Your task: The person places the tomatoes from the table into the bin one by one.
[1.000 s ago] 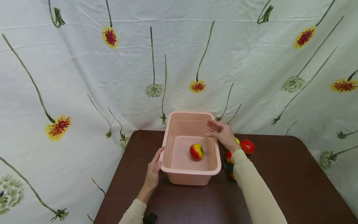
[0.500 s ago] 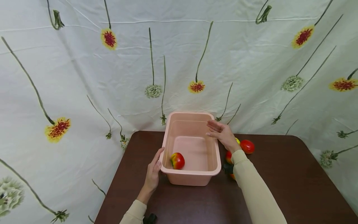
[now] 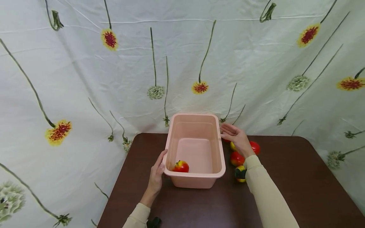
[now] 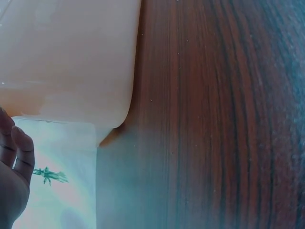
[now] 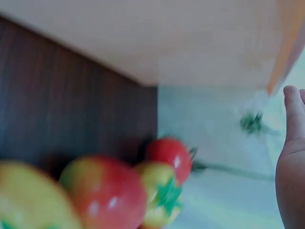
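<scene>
A pink plastic basin (image 3: pixel 195 181) stands on the table with a red-and-yellow fruit (image 3: pixel 181 167) in its near left corner. My left hand (image 3: pixel 155 177) rests against the basin's left side, fingertips right at the rim; the left wrist view shows its fingers (image 4: pixel 23 148) close to the outer wall. Beside the far right rim is my right hand (image 3: pixel 235 138), fingers extended together and nothing in them. Under and around the right forearm lie several fruits: a red one (image 3: pixel 254 147), a red-and-yellow one (image 3: pixel 236 158) and a yellow one with green leaves (image 5: pixel 159 191).
The dark brown table (image 3: pixel 285 177) reaches back to a white cloth (image 3: pixel 128 72) printed with flowers. Small dark devices hang at both wrists, the right one (image 3: pixel 240 173) overlapping a yellow fruit (image 3: pixel 241 180).
The fruit in the basin has rolled from the right of centre to the near left corner. My right hand has moved rightward from over the basin to its right rim. The left hand stays put.
</scene>
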A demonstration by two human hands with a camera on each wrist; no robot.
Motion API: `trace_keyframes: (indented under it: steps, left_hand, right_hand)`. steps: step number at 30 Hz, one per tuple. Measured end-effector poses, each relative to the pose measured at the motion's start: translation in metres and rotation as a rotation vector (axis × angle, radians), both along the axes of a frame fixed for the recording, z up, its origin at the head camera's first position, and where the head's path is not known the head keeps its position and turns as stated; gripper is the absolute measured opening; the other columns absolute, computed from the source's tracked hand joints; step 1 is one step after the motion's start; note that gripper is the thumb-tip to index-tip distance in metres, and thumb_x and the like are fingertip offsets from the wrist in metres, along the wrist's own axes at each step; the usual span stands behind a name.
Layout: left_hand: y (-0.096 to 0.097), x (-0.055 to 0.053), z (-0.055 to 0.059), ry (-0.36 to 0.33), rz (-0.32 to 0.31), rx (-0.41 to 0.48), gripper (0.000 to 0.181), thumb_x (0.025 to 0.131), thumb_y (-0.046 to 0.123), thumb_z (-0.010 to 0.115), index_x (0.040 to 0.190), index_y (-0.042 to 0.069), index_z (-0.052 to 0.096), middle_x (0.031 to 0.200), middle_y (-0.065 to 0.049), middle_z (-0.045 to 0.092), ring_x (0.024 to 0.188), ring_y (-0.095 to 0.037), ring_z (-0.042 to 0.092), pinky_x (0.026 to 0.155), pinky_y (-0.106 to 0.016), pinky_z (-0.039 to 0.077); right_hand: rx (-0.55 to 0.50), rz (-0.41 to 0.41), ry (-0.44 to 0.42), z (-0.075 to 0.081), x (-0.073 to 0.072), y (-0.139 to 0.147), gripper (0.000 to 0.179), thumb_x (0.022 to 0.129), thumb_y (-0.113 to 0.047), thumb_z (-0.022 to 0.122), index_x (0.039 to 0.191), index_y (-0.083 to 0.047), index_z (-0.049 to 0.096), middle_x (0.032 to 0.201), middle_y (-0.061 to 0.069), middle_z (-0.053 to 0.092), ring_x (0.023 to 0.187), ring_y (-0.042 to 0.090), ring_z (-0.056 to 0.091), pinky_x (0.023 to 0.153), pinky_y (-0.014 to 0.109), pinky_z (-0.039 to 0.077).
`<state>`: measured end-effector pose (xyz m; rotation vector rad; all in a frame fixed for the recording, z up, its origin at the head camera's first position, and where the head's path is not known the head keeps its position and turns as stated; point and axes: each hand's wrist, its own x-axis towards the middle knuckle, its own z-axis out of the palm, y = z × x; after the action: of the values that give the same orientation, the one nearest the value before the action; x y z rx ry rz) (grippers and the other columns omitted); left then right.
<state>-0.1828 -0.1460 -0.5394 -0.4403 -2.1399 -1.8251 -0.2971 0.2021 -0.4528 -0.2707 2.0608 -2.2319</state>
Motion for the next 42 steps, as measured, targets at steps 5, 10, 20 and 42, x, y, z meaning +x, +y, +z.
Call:
trace_keyframes:
  steps: [5, 10, 20, 42]
  left_hand:
    - [-0.002, -0.001, 0.000, -0.015, -0.001, 0.017, 0.054, 0.095, 0.019, 0.038, 0.149, 0.015, 0.039, 0.153, -0.015, 0.039, 0.127, -0.038, 0.045, 0.085, -0.036, 0.055]
    - [-0.002, -0.002, 0.000, -0.019, -0.019, 0.038, 0.054, 0.096, 0.022, 0.037, 0.148, 0.015, 0.039, 0.148, -0.017, 0.042, 0.100, -0.028, 0.057, 0.051, -0.040, 0.049]
    - [-0.002, -0.003, -0.004, 0.043, -0.028, 0.045, 0.052, 0.096, 0.019, 0.034, 0.147, 0.011, 0.040, 0.140, -0.021, 0.047, 0.062, -0.008, 0.048, 0.044, -0.040, 0.043]
    - [-0.001, -0.003, -0.003, 0.056, -0.039, 0.108, 0.054, 0.093, 0.012, 0.032, 0.146, 0.003, 0.041, 0.140, -0.023, 0.047, 0.064, -0.009, 0.049, 0.043, -0.039, 0.043]
  right_hand:
    - [0.078, -0.069, -0.004, -0.015, 0.007, 0.028, 0.070, 0.086, -0.013, 0.071, 0.148, -0.002, 0.039, 0.150, 0.024, 0.039, 0.129, 0.016, 0.055, 0.089, 0.015, 0.050]
    - [0.169, -0.115, -0.026, -0.035, 0.016, 0.054, 0.060, 0.090, -0.009, 0.067, 0.143, 0.002, 0.043, 0.145, 0.027, 0.045, 0.119, 0.011, 0.062, 0.088, 0.013, 0.050]
    - [0.289, -0.093, -0.108, -0.068, 0.030, 0.078, 0.057, 0.091, -0.014, 0.065, 0.142, 0.002, 0.045, 0.143, 0.023, 0.049, 0.133, 0.036, 0.047, 0.089, 0.012, 0.048]
    - [0.385, -0.141, -0.256, -0.107, 0.040, 0.087, 0.074, 0.086, -0.026, 0.072, 0.147, -0.003, 0.039, 0.153, 0.019, 0.037, 0.141, 0.039, 0.034, 0.116, 0.052, 0.027]
